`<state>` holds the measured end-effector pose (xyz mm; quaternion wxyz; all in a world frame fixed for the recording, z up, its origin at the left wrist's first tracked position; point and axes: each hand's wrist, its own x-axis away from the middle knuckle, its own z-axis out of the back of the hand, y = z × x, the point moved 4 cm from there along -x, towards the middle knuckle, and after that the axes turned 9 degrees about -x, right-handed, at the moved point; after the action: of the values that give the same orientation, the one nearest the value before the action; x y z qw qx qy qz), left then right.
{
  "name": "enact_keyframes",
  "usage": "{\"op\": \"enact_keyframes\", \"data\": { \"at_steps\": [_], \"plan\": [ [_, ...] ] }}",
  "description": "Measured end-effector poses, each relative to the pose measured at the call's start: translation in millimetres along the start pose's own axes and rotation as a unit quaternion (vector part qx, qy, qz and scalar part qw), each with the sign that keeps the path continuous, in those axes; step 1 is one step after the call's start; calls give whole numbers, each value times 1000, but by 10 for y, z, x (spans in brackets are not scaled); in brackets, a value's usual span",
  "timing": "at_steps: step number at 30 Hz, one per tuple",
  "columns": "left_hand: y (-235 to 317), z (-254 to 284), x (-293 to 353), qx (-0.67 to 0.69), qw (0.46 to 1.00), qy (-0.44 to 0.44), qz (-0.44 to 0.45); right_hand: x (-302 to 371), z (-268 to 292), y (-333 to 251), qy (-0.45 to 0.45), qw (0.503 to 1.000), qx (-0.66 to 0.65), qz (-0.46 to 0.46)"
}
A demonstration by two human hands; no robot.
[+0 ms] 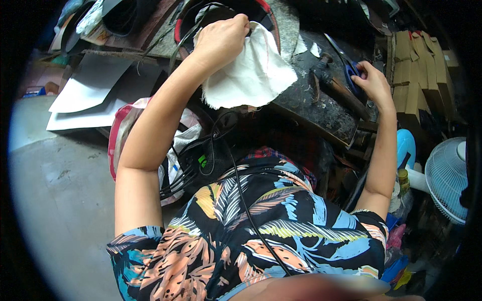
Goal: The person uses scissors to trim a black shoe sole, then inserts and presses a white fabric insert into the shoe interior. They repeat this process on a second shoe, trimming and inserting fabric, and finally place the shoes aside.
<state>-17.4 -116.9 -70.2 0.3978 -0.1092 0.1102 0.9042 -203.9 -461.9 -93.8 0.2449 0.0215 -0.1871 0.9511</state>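
A piece of white cloth [251, 75] with frayed edges hangs from my left hand [223, 40], whose fingers are closed on its upper part. Behind the cloth, at the far side of the bench, is a dark round thing with a red rim [266, 6], partly hidden by my hand. Over the right part of the bench, my right hand [372, 85] grips the blue handles of a pair of scissors [342, 54]. The blades point up and to the left, away from the cloth. A hammer [341, 93] lies on the dark bench below the scissors.
The dark workbench [321, 115] carries small white scraps. White sheets [93, 83] lie at the left. Folded cardboard [416, 75] is stacked at the right, above a white and blue fan [446, 173]. A red-edged white bag [120, 135] sits beside my left arm.
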Motion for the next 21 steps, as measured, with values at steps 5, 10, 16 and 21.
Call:
{"op": "enact_keyframes", "data": {
  "at_steps": [5, 10, 16, 21],
  "plan": [
    [-19, -32, 1, -5, 1000, -3, 15, 113, 276, -284, -58, 939, -339, 19],
    [-70, -74, -28, 13, 1000, 20, -9, 496, 443, -1212, -10, 922, -283, 262],
    [-148, -111, -73, 42, 999, 21, -13, 565, 288, -1847, 103, 932, 164, 307],
    [-108, -120, -79, 32, 999, 26, -24, 465, 204, -2010, 101, 909, 239, 326]
  ]
}}
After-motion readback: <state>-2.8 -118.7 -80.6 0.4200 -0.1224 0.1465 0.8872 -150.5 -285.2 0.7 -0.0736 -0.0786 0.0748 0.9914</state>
